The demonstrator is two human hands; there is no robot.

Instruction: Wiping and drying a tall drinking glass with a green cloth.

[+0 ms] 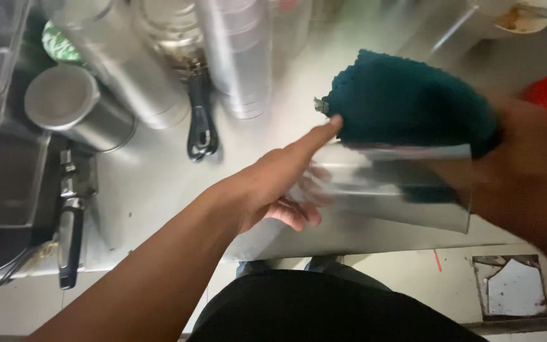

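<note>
No packages, signs or screens in view; only maybe a green-white label [58, 43] top left, above the steel cup [71, 104].

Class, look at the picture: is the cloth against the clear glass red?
No, the cloth in the right hand is dark green, bunched over the glass that the left hand steadies.
</note>
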